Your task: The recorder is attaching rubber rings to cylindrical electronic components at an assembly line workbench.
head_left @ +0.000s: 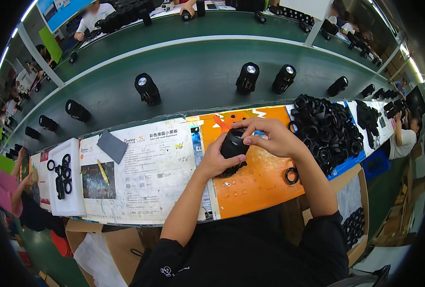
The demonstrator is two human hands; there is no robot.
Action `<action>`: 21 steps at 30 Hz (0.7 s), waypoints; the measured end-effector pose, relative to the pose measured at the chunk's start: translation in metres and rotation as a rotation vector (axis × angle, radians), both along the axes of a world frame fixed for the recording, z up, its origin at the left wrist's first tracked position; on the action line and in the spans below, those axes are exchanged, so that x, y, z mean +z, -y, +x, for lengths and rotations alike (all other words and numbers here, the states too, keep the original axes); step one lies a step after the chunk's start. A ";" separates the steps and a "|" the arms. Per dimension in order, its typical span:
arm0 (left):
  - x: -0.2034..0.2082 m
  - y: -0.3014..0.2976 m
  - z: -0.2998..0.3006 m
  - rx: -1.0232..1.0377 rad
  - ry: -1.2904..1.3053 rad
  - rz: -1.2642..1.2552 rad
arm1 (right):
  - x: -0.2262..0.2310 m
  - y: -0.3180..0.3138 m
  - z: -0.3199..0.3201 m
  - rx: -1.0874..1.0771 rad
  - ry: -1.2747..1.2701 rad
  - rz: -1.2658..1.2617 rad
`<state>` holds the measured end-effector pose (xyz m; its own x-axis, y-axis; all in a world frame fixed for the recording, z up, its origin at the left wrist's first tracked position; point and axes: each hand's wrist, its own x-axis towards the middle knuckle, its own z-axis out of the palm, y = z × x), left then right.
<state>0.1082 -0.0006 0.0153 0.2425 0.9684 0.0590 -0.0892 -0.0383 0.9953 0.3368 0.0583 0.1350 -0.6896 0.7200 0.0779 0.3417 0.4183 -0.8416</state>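
Note:
A black cylindrical speaker [232, 146] stands nearly upright above the orange board [246, 196], right in front of me. My left hand [215, 159] is wrapped round its left side, with the thumb across the near face. At its top rim, my right hand [265, 137] has thumb and fingers bent and pressed against the edge. Whether those fingers also pinch a small part there, I cannot make out. A loose black ring [291, 176] lies on the board below my right wrist. To the right rises a heap of black rings and ring-shaped parts [324, 136].
Beyond the bench runs a green conveyor belt [198, 71] carrying several black speakers [148, 89]. On the left lie a white foam tray [78, 191] with black rings, a grey pad [113, 146] and a yellow pen-like tool [103, 172]. Cardboard boxes [117, 253] stand below; co-workers sit around.

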 end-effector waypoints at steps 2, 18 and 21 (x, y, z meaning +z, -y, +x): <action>0.001 -0.001 0.001 0.006 -0.017 0.019 | 0.001 0.003 0.000 0.000 0.014 0.039; -0.012 -0.004 0.006 -0.007 0.038 0.070 | 0.008 0.001 0.004 0.209 0.112 0.375; -0.010 -0.004 0.005 -0.026 0.014 0.058 | 0.005 -0.001 0.004 0.234 0.102 0.342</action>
